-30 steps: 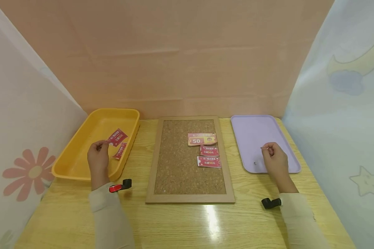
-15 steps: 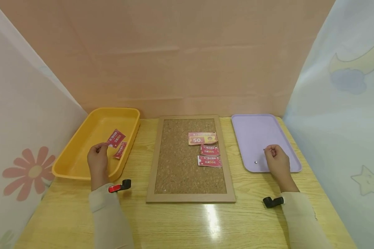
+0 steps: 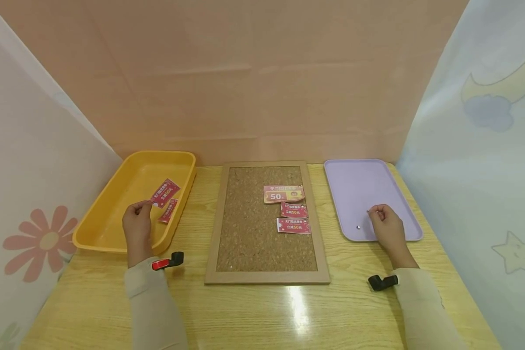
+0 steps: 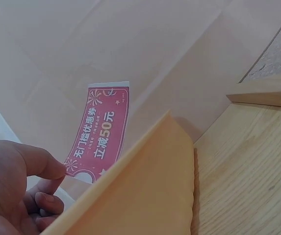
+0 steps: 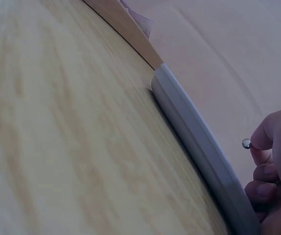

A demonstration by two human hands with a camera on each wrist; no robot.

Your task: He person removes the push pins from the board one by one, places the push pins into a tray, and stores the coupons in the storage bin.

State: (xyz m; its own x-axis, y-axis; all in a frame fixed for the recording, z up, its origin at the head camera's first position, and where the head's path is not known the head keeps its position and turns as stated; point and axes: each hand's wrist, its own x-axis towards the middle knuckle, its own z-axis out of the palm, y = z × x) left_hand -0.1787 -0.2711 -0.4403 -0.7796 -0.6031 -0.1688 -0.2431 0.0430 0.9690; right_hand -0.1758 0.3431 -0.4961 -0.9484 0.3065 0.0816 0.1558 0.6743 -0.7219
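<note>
My left hand (image 3: 137, 226) is over the yellow bin's near end, pinching a red paper coupon (image 4: 101, 129) by one corner between thumb and finger. Another red coupon (image 3: 168, 211) lies in the bin behind it. Above the lilac tray (image 3: 354, 184), my right hand (image 3: 388, 227) pinches a small push pin (image 5: 246, 143) with a round silver head; its point is hidden. A second silver pin (image 3: 358, 227) lies on the tray near that hand. Between the hands, a framed corkboard (image 3: 253, 243) bears a yellow-and-red coupon (image 3: 283, 194) and two smaller red coupons (image 3: 293, 226) along its right side.
The yellow bin (image 3: 109, 194) has raised walls and stands left of the board. Wood tabletop (image 3: 236, 316) runs along the front. A peach backdrop (image 3: 262, 97) rises behind, with pale printed sheets (image 3: 477, 194) at both sides.
The coupon in my left hand has swayed slightly. My right hand has sunk a little over the tray, still holding the pin. The board and its coupons stay as they were.
</note>
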